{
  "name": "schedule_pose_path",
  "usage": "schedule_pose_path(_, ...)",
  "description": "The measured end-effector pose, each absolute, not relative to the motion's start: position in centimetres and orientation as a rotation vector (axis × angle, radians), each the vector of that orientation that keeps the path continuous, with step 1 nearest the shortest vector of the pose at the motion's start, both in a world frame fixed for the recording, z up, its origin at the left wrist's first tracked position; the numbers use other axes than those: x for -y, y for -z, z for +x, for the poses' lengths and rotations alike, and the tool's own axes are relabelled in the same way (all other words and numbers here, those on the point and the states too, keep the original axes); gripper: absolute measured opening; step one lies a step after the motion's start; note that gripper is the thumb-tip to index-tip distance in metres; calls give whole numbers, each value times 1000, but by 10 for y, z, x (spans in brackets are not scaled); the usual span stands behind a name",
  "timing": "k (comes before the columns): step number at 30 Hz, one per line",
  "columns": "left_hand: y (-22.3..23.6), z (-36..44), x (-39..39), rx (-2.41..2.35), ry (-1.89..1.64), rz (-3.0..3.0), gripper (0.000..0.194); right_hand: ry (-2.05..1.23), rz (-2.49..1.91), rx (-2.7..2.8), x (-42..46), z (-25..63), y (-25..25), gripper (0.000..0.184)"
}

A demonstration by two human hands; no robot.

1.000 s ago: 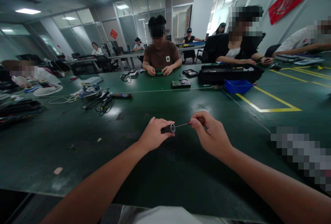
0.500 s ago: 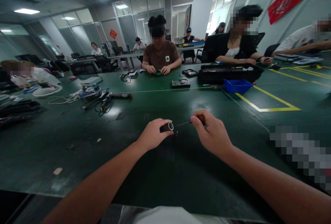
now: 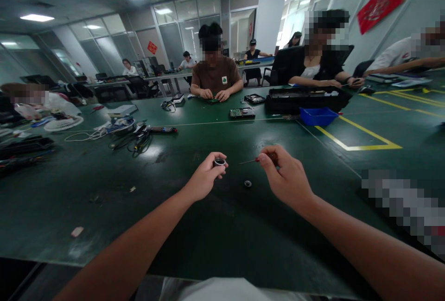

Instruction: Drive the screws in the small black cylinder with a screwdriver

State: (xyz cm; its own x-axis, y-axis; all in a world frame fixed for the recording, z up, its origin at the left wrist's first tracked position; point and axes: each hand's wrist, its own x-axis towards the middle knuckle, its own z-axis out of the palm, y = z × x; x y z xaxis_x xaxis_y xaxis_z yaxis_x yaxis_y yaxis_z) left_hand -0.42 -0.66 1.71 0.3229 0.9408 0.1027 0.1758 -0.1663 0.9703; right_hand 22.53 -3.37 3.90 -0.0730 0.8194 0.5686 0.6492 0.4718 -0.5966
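Note:
My left hand [image 3: 202, 181] is closed around a short black tube with a silver rim [image 3: 219, 162], its open end turned upward. To the right, my right hand [image 3: 289, 175] grips a screwdriver [image 3: 248, 160] by its reddish-brown handle. The thin shaft points left toward the tube, and a gap separates its tip from the rim. Between and slightly below my hands, a small round dark part [image 3: 247, 184] with a lighter centre lies on the green tabletop [image 3: 222, 236]. Inside the tube it is too dark to make out anything.
Across the table a person in a brown shirt [image 3: 218, 76] handles a green board. A hard drive [image 3: 242, 113], a blue bin [image 3: 318, 116] and a long black casing [image 3: 306, 101] stand ahead. Tangled cables [image 3: 137, 139] lie left; a pixelated object [image 3: 403, 208] is at right.
The tube has turned in my left hand from facing right to facing up. A small round part now rests on the table, where only a blurred speck showed below the tube. The screwdriver stays nearly still.

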Motion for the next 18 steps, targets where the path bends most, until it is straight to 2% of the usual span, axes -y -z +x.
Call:
schedule_pose_path(2,-24,-1,10,-1021,-844,1616,23,-218,-1244,1789,34,226,-39,20)
schedule_pose_path(6,-38,12,16,-1060,-528,1896,29,-198,-1236,1792,33,226,-39,19)
schedule_pose_path(11,-46,29,15,-1001,-292,2124,22,-210,-1240,1792,31,227,-38,19)
schedule_pose_path(18,-29,44,-6,-1219,-100,2428,41,-216,-1250,1804,31,226,-39,19)
